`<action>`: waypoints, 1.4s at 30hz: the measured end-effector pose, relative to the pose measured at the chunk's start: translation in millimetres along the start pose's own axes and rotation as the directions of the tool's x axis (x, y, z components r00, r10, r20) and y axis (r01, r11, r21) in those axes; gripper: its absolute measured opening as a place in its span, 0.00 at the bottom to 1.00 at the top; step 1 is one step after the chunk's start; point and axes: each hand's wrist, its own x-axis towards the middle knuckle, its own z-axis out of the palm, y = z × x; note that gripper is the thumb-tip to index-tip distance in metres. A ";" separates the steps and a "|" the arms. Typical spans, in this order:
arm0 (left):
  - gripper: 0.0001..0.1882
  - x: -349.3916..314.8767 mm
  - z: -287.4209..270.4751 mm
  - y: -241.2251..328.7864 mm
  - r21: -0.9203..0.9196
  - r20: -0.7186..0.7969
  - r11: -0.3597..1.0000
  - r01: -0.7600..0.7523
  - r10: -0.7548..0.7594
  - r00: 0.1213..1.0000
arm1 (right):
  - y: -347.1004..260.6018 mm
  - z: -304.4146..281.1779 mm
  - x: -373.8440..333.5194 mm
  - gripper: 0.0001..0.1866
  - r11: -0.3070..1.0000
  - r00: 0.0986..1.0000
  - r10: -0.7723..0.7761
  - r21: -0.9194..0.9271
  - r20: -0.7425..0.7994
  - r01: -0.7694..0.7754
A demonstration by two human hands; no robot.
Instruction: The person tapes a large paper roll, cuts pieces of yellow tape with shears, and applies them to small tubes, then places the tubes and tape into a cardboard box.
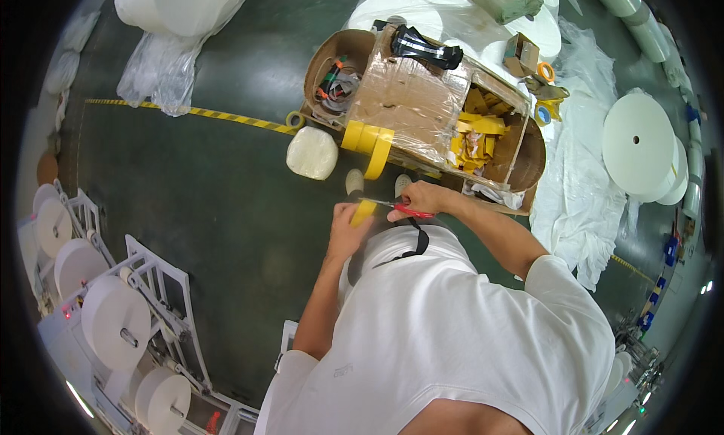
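Note:
My left hand is closed around a short yellow strip, one end of which sticks up past the fingers. Gripped in my right hand is a pair of scissors with red handles. Their metal blades point left and lie at the upper end of the strip; I cannot tell if they cut into it. Beyond my hands, wide yellow strips lie on a cardboard-topped bench, and one hangs over its near edge. A black cord hangs at my waist below the scissors.
Cut yellow pieces fill a carton on the bench's right. Cables and tools lie in a rounded cardboard bin on its left. A white wrapped stool stands beside it. Machine frames with white rolls stand at left; large rolls at right.

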 end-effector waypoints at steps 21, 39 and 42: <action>0.33 71.0 59.5 44.0 0.025 -0.074 0.979 -0.200 0.202 0.977 | 37.5 -84.4 29.3 0.25 0.979 0.585 -0.024 0.100 -0.811 0.179; 0.24 -21.4 43.6 5.1 0.008 -0.079 0.999 -0.041 0.041 0.996 | 44.1 14.1 -57.2 0.61 0.988 0.998 0.020 0.152 0.052 -0.028; 0.23 -20.2 39.0 13.8 -0.021 -0.077 1.000 -0.012 0.011 0.997 | 31.8 26.9 -24.6 0.57 0.991 0.999 -0.027 0.132 0.022 0.023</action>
